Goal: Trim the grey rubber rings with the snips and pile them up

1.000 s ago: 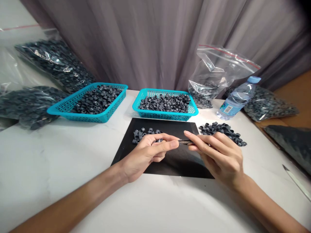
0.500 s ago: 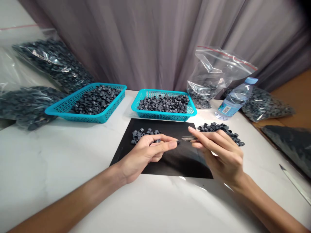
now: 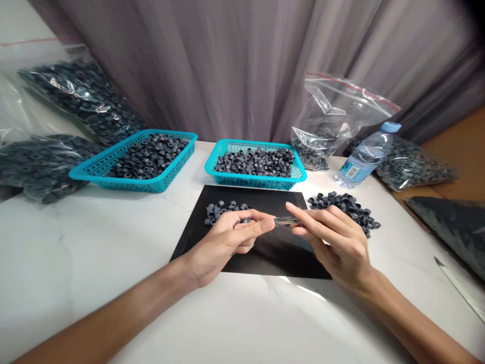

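Note:
Over the black mat [image 3: 280, 258], my left hand [image 3: 235, 232] pinches a small dark ring-shaped part between thumb and forefinger; the fingertips hide most of it. My right hand [image 3: 337, 237] is closed on a slim metal tool [image 3: 287, 221] that looks like tweezers. Its tip meets the part at my left fingertips; whether it goes inside the hole I cannot tell. Behind my left hand lies a small pile of grey ring-shaped parts [image 3: 220, 208] on the mat. Beyond my right hand a larger pile of such parts [image 3: 350, 207] rests on the white table.
Two blue baskets, one at left [image 3: 166, 182] and one in the middle [image 3: 257, 180], hold many grey parts. Filled plastic bags stand at left [image 3: 83, 96] and right [image 3: 314, 146]. A water bottle [image 3: 367, 156] stands at right; a pointed white object [image 3: 458, 288] lies near the right edge.
My right hand has moved left, bringing the metal tool from a short gap up to the part at my left fingertips. My left hand has barely moved.

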The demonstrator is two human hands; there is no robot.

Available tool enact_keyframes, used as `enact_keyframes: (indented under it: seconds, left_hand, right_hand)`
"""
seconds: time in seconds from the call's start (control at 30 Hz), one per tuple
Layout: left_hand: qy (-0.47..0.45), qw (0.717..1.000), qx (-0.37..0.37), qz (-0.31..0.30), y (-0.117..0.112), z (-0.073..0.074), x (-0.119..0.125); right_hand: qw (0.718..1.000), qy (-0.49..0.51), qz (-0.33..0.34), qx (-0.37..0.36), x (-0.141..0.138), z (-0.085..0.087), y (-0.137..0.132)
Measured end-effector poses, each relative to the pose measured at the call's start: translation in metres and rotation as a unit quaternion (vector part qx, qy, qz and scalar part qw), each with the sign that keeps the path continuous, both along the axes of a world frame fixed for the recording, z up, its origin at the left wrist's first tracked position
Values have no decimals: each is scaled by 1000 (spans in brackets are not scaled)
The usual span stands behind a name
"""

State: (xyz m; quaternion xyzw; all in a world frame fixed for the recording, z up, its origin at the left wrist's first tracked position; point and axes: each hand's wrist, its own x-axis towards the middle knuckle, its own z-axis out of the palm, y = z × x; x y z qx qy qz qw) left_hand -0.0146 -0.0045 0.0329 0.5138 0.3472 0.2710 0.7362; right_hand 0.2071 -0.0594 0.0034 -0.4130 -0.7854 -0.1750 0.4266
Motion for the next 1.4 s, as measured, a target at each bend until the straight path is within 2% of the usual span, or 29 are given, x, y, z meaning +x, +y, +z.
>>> enact_keyframes:
  seconds: [0.37, 0.7, 1.13, 1.4]
  left_hand:
    - [-16, 999, -15, -24, 0, 2, -1]
    - [-58, 995, -82, 0, -5, -4, 0]
    - [-58, 995, -77, 5, -11, -2, 4]
    - [-63, 995, -82, 12, -10, -6, 5]
  right_hand:
    - [1000, 10, 20, 1, -1, -2, -2]
    - [999, -21, 3, 33, -1, 1, -2]
    - [999, -23, -1, 38, -1, -2, -3]
    - [998, -33, -7, 47, -3, -2, -3]
